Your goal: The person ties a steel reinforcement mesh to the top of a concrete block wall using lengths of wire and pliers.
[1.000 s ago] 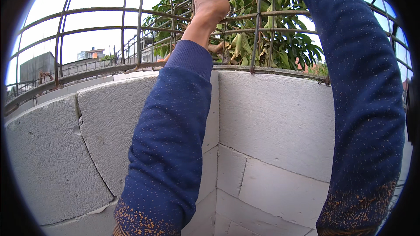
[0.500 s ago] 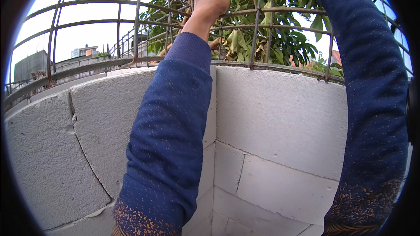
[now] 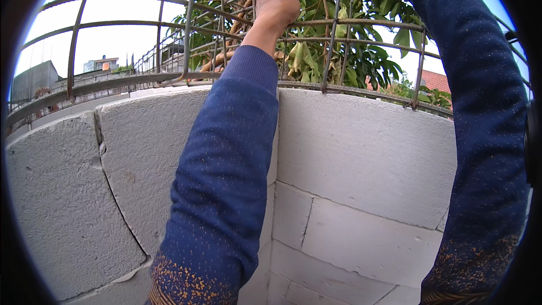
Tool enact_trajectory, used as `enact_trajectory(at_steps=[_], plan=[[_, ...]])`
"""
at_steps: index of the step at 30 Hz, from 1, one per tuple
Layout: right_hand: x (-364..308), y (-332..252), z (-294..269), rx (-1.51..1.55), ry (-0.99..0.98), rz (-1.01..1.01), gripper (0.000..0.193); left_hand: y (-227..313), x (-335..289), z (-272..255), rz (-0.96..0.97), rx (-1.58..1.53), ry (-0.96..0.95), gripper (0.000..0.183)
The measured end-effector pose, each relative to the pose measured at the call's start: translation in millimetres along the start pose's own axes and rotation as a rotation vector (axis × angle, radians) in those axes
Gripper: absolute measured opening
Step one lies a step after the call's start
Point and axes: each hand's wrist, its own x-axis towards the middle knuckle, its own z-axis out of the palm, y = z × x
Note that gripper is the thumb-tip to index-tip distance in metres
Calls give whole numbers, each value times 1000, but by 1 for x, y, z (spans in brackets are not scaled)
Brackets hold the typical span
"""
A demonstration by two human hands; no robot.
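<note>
My left hand [image 3: 275, 7] is raised to the corner of a cage of ribbed steel bars [image 3: 361, 21] above the block wall. One finger points up along the steel, the thumb side is bent, and the other fingers are hidden; the hand looks closed around a bar there. The blue sleeve [image 3: 226, 152] with orange specks covers that forearm. On the right, my other sleeved arm [image 3: 480, 107] reaches up past the top edge. Its hand lies outside the picture, so what it touches does not show.
Pale block walls [image 3: 361, 152] meet in an inner corner below the bars. A jagged open joint runs down the left wall [image 3: 130, 135]. Leafy branches [image 3: 361, 56] crowd behind the cage, close to my left hand. Rooftops [image 3: 435, 81] lie beyond.
The view has shifted a little, so the walls and bars sit slightly differently. My left hand stays at the same spot on the cage, and my right arm remains raised.
</note>
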Motion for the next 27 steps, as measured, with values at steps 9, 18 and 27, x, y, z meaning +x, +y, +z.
enact_trajectory(at_steps=[9, 18, 27], plan=[[18, 9, 19, 6, 17, -54, 19, 13, -13, -4, -51, -53, 12, 91], [7, 1, 17, 263, -201, 61, 26, 8, -16, -9, -48, -122, -3, 95], [15, -8, 11, 108, -120, 88, 25, 5, -6, -2, -73, -34, 2, 88]])
